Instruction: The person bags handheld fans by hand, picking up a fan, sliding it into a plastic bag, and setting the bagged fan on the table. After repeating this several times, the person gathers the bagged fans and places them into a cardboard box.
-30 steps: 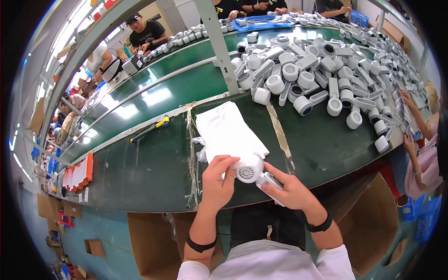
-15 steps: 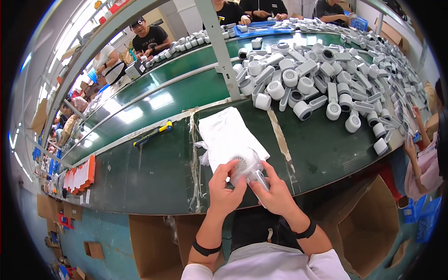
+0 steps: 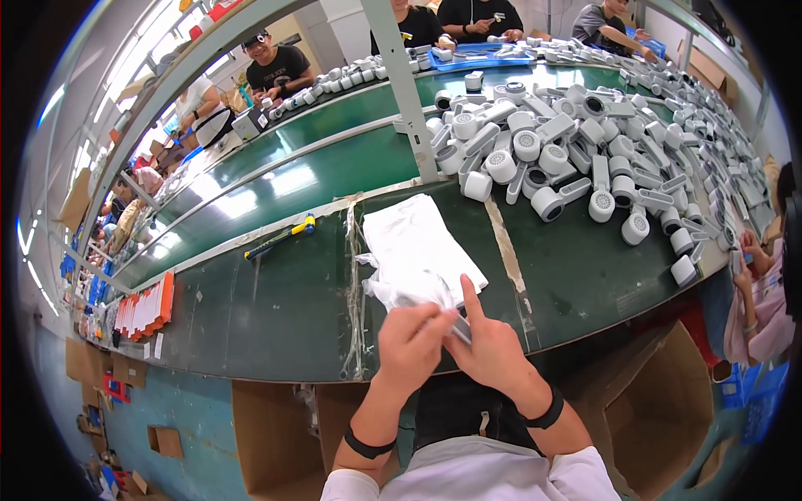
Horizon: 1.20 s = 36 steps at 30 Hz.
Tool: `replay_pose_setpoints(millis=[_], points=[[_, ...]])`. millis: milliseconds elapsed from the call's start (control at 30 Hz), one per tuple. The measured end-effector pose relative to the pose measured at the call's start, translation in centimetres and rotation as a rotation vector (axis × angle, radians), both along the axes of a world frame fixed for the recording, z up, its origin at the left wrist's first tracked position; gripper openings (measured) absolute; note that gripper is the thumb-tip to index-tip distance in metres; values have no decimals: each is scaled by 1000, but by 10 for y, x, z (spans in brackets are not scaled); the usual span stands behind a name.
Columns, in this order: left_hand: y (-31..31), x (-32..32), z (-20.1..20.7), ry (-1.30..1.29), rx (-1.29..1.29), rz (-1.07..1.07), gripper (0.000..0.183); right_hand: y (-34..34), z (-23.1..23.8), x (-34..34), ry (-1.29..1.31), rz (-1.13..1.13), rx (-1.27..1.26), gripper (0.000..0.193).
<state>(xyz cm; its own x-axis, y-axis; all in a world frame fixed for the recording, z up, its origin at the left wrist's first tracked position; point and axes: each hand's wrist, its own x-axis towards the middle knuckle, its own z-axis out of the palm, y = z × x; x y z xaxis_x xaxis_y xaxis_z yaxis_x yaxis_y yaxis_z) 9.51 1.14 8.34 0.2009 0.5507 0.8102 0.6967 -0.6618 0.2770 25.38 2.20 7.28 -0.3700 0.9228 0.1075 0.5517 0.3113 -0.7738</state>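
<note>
Both my hands are over the near edge of the dark green bench. My right hand holds the grey handle of a handheld fan between thumb and curled fingers, its index finger stretched forward. My left hand is closed in a pinch beside the handle, at a thin, see-through plastic bag around the fan. The fan's round head is mostly hidden by the film and my left fingers. Just beyond lies a stack of white plastic bags, its near left edge crumpled.
A large heap of white-grey fans covers the bench at right. A yellow-and-black hammer lies left of the bags; an orange-edged stack is farther left. A metal post rises ahead. Cardboard boxes stand below. Co-workers sit around.
The fan's grille was showing between my hands; now it is turned down and covered. My left fingers have gone from cupping the head to a pinch, and my right index finger has straightened.
</note>
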Motion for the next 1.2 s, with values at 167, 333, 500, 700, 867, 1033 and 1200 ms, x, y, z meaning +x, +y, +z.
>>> replay_pose_setpoints(millis=[167,333,500,700,867,1033,1200], points=[[-12,5,-4,34,-141,-218,32,16,-20,0,133,-8,104,78],[-15,3,-24,-238,-49,90,33,13,-21,-11,662,-111,-258,48],[-15,-3,-46,-370,-148,180,26,12,-13,-19,1108,-158,-480,31],[-29,-1,-71,-576,-287,-45,21,12,-10,-33,1292,-275,-501,29],[-24,-40,-50,-1232,-646,-605,50,6,-3,-32,1203,-199,-523,20],[-28,0,-39,-1495,-967,-532,50,-4,-15,-61,923,-228,-35,15],[-36,-17,-18,-1626,-835,-573,41,11,-3,-47,360,-272,511,13]])
